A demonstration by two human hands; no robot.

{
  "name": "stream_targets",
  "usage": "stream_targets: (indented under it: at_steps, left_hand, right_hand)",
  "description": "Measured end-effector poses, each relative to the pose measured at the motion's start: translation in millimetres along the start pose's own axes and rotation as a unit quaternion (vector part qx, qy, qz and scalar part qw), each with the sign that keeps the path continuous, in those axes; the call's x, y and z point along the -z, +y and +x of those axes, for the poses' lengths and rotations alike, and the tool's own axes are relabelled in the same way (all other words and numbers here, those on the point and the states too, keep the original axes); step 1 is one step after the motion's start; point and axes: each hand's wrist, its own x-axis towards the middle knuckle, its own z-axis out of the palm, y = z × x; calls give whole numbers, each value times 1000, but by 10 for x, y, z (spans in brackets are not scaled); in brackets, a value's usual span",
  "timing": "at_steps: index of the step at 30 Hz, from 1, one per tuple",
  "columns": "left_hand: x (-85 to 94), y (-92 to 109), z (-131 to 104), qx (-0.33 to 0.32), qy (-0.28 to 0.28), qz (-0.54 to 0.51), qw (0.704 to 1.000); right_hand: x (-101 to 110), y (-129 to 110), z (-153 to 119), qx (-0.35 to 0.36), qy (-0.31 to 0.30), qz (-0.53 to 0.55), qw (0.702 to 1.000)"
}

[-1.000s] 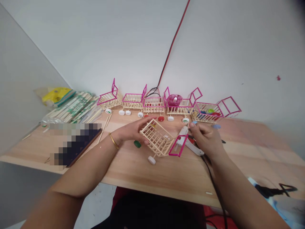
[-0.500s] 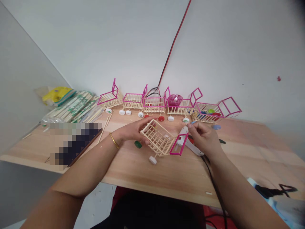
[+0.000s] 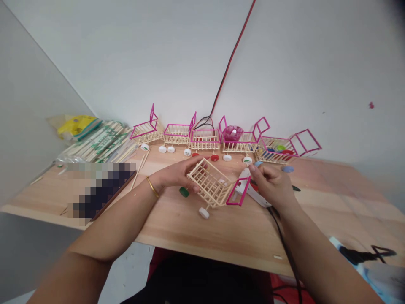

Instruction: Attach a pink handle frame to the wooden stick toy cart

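Observation:
My left hand (image 3: 177,174) grips a miniature shopping cart (image 3: 211,189) built of thin wooden sticks, fingers on its left end. The cart is tilted above the table; a green wheel (image 3: 184,192) and a white wheel (image 3: 204,213) show, and its magenta handle frame (image 3: 238,192) points right. Just right of that frame, my right hand (image 3: 272,183) is closed in a pinch, thumb against fingers. Whatever it may hold is too small or hidden to name. Beneath it lies a white corded tool (image 3: 257,196), possibly a glue gun, partly covered by the hand.
Several similar carts (image 3: 177,134) line the wall, one carrying a magenta cup (image 3: 233,134). Bundled sticks (image 3: 104,139) and a yellow package (image 3: 77,126) lie at the back left. A dark, blurred object (image 3: 106,194) sits at left. A black cord (image 3: 284,240) runs off the front edge.
Almost nothing differs. Both hands and the cart hold the same pose, with only a very slight shift of the whole view.

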Motion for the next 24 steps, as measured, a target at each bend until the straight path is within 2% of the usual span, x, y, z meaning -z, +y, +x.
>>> stream_targets:
  at_steps: [8,13,24]
  left_hand:
    - [-2,-12,10,-11,-1,-4,1000]
    - [2,-17,9,-3,-4,-14,1000]
    - [3,-19,11,1,4,-8,1000]
  right_hand:
    - [-14,36,-5,-2,15,3,1000]
    - [-18,25,5,-16,11,0,1000]
    - [-9,-28,20,4,-8,-8,1000]
